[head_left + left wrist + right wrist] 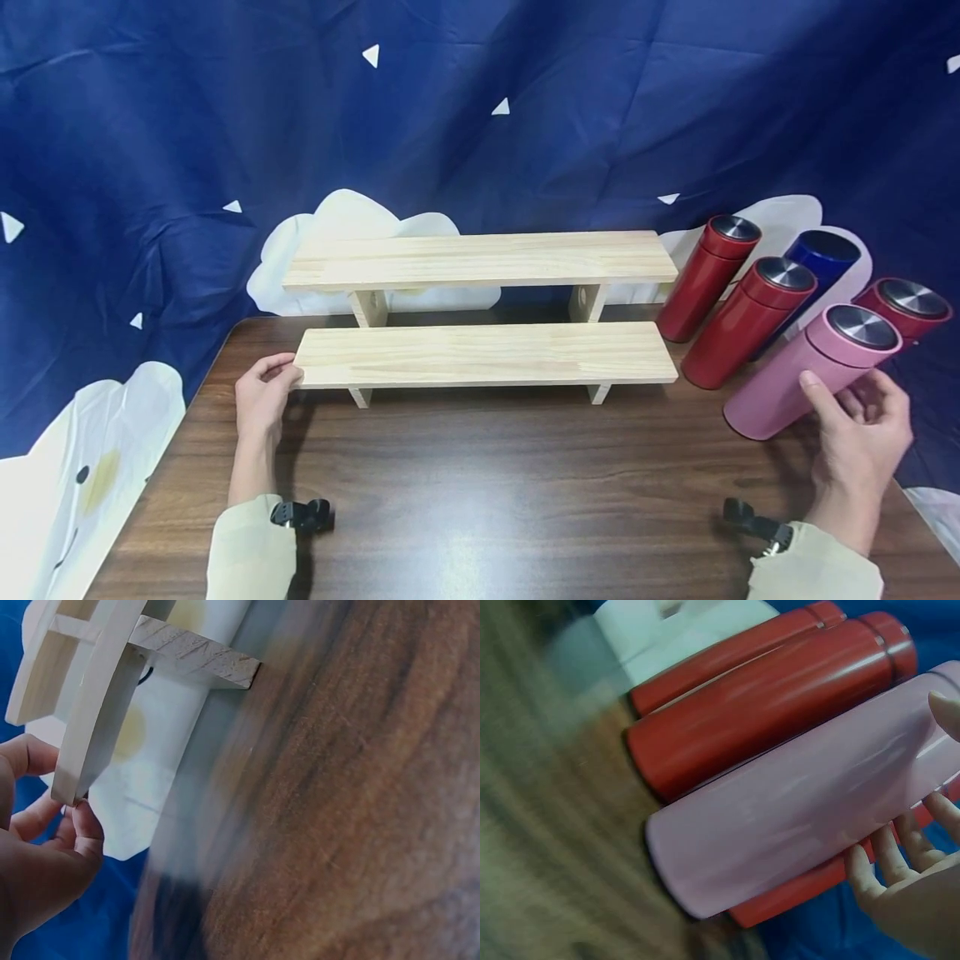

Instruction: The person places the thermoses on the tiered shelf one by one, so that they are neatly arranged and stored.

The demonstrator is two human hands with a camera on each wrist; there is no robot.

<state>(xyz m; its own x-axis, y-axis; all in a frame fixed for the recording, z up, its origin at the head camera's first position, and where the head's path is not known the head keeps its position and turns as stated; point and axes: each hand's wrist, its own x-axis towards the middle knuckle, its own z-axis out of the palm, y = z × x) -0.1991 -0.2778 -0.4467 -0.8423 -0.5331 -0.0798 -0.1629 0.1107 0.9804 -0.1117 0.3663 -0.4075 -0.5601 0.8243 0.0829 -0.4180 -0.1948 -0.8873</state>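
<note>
A two-tier wooden shelf has an upper board [480,258] at the back and a lower board [483,356] in front, both on short wooden legs. My left hand [266,392] pinches the left end of the lower board. In the left wrist view, fingers [88,829] lie on either side of that board end. On the right, my right hand [862,433] holds a pink thermos bottle [798,379], its thumb on the near side and its bent fingers along the right side. The bottle stands upright on the table, with a black-and-silver lid.
Two red thermos bottles [705,283] stand left of and behind the pink one. Behind them is a blue bottle [825,262], and another red bottle [903,308] is partly hidden by the pink one. A dark wood table [465,475] lies before a blue curtain [480,125].
</note>
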